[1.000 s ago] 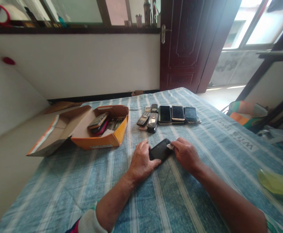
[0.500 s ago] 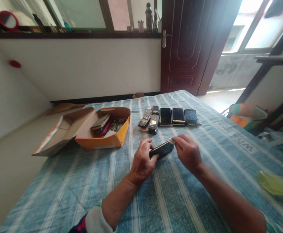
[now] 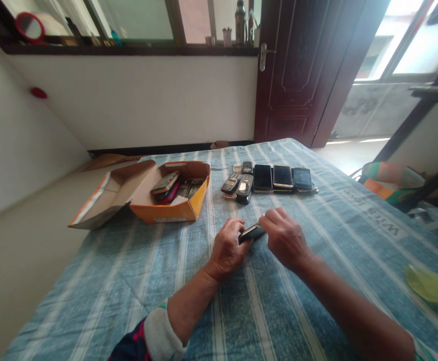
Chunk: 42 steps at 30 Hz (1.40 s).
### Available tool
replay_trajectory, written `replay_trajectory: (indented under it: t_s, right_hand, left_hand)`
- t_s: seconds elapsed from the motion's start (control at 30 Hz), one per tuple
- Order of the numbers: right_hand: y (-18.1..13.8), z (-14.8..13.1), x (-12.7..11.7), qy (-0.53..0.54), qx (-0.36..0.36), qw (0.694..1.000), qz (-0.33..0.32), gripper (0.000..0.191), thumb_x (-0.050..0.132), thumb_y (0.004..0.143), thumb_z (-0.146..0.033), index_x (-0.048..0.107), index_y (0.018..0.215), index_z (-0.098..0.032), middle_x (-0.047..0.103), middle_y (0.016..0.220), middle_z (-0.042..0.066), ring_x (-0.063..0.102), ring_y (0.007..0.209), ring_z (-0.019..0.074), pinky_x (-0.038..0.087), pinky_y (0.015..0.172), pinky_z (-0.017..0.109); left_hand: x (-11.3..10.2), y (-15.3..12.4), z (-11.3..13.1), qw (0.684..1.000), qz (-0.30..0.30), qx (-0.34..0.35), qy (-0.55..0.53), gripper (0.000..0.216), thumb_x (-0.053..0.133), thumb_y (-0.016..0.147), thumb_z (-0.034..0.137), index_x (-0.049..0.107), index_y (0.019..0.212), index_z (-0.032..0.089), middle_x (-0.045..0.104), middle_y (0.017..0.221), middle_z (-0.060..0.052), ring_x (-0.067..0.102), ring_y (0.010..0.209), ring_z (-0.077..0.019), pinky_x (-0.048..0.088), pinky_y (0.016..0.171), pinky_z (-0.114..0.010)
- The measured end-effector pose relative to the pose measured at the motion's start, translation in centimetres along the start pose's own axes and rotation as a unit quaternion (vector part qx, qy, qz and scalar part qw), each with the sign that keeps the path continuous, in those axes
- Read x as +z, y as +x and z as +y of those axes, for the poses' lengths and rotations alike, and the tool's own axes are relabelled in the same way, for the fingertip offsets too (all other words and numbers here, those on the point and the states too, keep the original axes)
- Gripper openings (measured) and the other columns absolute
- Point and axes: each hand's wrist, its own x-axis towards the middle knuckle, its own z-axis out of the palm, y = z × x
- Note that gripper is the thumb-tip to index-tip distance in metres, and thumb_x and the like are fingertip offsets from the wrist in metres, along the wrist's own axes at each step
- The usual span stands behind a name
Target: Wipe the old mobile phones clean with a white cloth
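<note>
My left hand (image 3: 229,246) is closed round one end of a dark phone (image 3: 252,232), which it holds tilted above the striped bedcover. My right hand (image 3: 284,236) is pinched at the phone's other end, fingers pressed along its upper edge. Only a trace of the small white tissue shows at those fingertips; the fingers hide the rest. Beyond my hands lie several phones: a grey keypad phone (image 3: 244,186), a second keypad phone (image 3: 231,183), and flat touchscreen phones such as the black one (image 3: 263,177), set side by side.
An orange cardboard box (image 3: 166,214) with its lid folded open stands at left, several phones inside. The blue striped bedcover (image 3: 188,301) spreads under everything. A yellow translucent bag (image 3: 431,285) lies at right. Behind are a white wall and a dark red door (image 3: 296,90).
My right hand has slid inward along the phone toward my left hand, covering most of the tissue. The whole view has shifted, so the scene sits slightly farther right.
</note>
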Motion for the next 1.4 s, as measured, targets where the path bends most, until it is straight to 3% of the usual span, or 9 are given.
replay_trajectory:
  t_s: [0.17, 0.3, 0.47, 0.8, 0.93, 1.17, 1.27, 1.4]
  right_hand:
    - [0.3, -2.7, 0.7, 0.039, -0.052, 0.998, 0.016, 0.026, 0.044, 0.091, -0.008, 0.061, 0.073, -0.017, 0.056, 0.076, 0.005, 0.044, 0.075, 0.0200, 0.037, 0.066, 0.032]
    - [0.3, -3.9, 1.1, 0.057, -0.074, 0.995, 0.018, 0.022, 0.047, 0.092, -0.010, 0.061, 0.076, -0.015, 0.057, 0.078, 0.006, 0.045, 0.076, 0.0199, 0.038, 0.067, 0.033]
    - [0.3, -2.7, 0.8, 0.039, -0.052, 0.997, 0.029, 0.023, 0.047, 0.091, -0.010, 0.061, 0.074, -0.016, 0.056, 0.075, 0.005, 0.045, 0.075, 0.0204, 0.037, 0.065, 0.033]
    - [0.3, 2.2, 1.5, 0.002, 0.062, 0.997, 0.050, 0.027, 0.049, 0.084, -0.001, 0.058, 0.066, -0.019, 0.056, 0.074, 0.005, 0.044, 0.076, 0.0205, 0.035, 0.065, 0.031]
    - [0.0, 1.3, 1.5, 0.015, 0.050, 0.997, 0.060, 0.029, 0.044, 0.087, -0.002, 0.057, 0.066, -0.018, 0.055, 0.073, 0.006, 0.044, 0.076, 0.0206, 0.035, 0.065, 0.031]
    - [-0.2, -3.3, 0.9, 0.066, -0.058, 0.995, 0.055, 0.031, 0.038, 0.096, -0.012, 0.060, 0.074, -0.016, 0.055, 0.075, 0.006, 0.044, 0.074, 0.0194, 0.037, 0.066, 0.032]
    - [0.0, -2.8, 0.9, 0.060, -0.047, 0.996, 0.055, 0.028, 0.042, 0.094, -0.011, 0.060, 0.074, -0.016, 0.055, 0.075, 0.006, 0.044, 0.074, 0.0196, 0.037, 0.066, 0.032]
    - [0.3, -0.2, 1.2, 0.043, 0.018, 0.998, 0.048, 0.028, 0.045, 0.088, -0.005, 0.058, 0.066, -0.017, 0.056, 0.074, 0.006, 0.046, 0.076, 0.0201, 0.036, 0.066, 0.031]
  left_hand:
    - [0.2, -0.2, -0.3, 0.999, 0.033, 0.040, 0.014, 0.003, 0.055, 0.080, 0.016, 0.052, 0.080, 0.019, 0.063, 0.092, -0.007, 0.062, 0.087, -0.0200, 0.053, 0.079, -0.035]
    - [0.0, -0.2, -0.2, 0.997, 0.040, 0.052, 0.031, 0.008, 0.047, 0.083, 0.014, 0.054, 0.084, 0.018, 0.064, 0.087, -0.008, 0.062, 0.084, -0.0197, 0.054, 0.077, -0.034]
    - [0.0, -0.2, -0.1, 0.997, 0.033, 0.054, 0.036, 0.003, 0.053, 0.080, 0.016, 0.052, 0.079, 0.019, 0.064, 0.089, -0.008, 0.063, 0.085, -0.0201, 0.054, 0.076, -0.034]
    - [0.2, -0.2, -0.2, 0.996, 0.026, 0.052, 0.063, 0.015, 0.062, 0.073, 0.010, 0.051, 0.079, 0.019, 0.065, 0.093, -0.007, 0.065, 0.090, -0.0215, 0.053, 0.078, -0.034]
    - [0.1, -0.2, -0.2, 0.996, 0.021, 0.056, 0.059, 0.013, 0.061, 0.074, 0.011, 0.051, 0.078, 0.019, 0.065, 0.092, -0.007, 0.064, 0.089, -0.0217, 0.053, 0.078, -0.034]
    - [0.0, -0.2, -0.2, 0.997, 0.029, 0.067, 0.036, 0.005, 0.052, 0.079, 0.014, 0.054, 0.081, 0.018, 0.064, 0.087, -0.007, 0.063, 0.082, -0.0206, 0.053, 0.074, -0.034]
    - [-0.1, -0.1, -0.2, 0.997, 0.027, 0.066, 0.042, 0.005, 0.053, 0.077, 0.014, 0.054, 0.080, 0.018, 0.064, 0.087, -0.007, 0.063, 0.083, -0.0210, 0.053, 0.074, -0.035]
    - [-0.1, 0.1, -0.4, 0.996, 0.026, 0.063, 0.055, 0.006, 0.058, 0.077, 0.015, 0.053, 0.077, 0.019, 0.065, 0.089, -0.007, 0.065, 0.085, -0.0211, 0.053, 0.076, -0.033]
